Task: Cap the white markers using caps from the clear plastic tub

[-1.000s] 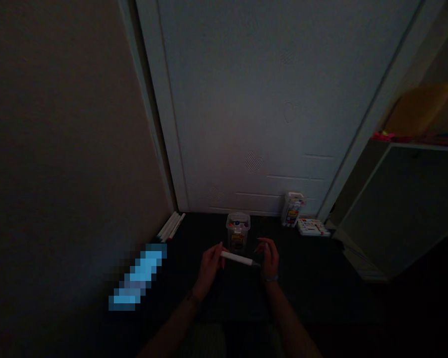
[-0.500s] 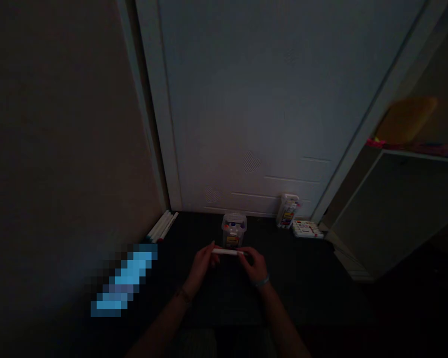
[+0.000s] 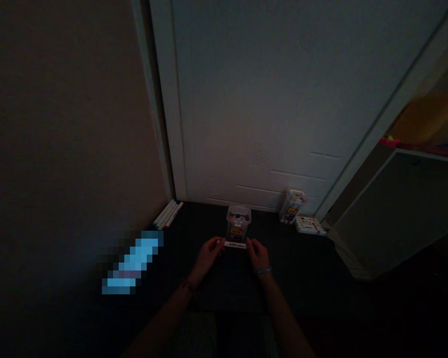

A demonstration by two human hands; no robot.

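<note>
The room is dim. My left hand (image 3: 208,256) and my right hand (image 3: 259,254) hold a white marker (image 3: 235,244) level between them, one hand pinching each end. Just beyond the marker, a clear tub of markers (image 3: 238,223) stands on the dark floor. Both forearms reach forward from the bottom of the view.
A white door (image 3: 269,99) with faint heart drawings fills the back. Several white markers (image 3: 167,215) lie by the left wall. Another marker tub (image 3: 292,205) and a flat marker pack (image 3: 309,225) sit by the door. A cabinet (image 3: 399,209) stands at right.
My right hand has closed onto the marker's right end. Both hands have carried it forward, closer to the tub, and it now lies level.
</note>
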